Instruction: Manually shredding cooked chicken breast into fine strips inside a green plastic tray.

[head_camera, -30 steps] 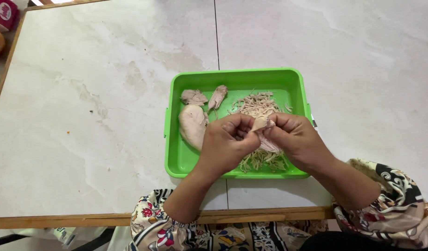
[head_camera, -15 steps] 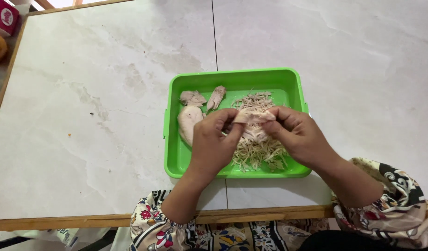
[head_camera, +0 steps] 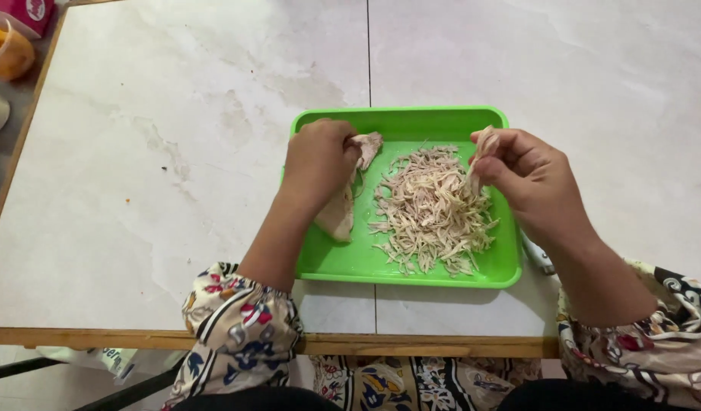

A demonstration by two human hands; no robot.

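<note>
**Shredding chicken in the tray**

The left hand [head_camera: 320, 164] is closed around a chicken piece [head_camera: 341, 209] at the left side of the green tray [head_camera: 411, 122]. The right hand [head_camera: 529, 179] pinches a thin strip [head_camera: 484, 144] between its fingertips, above the right edge of the shreds [head_camera: 434, 209], which lie in the tray's middle. It seems the pulling step is in hand; a new strip calls for a fresh grip on the piece. The tray sits on the counter [head_camera: 175, 190], near its front edge.
</note>
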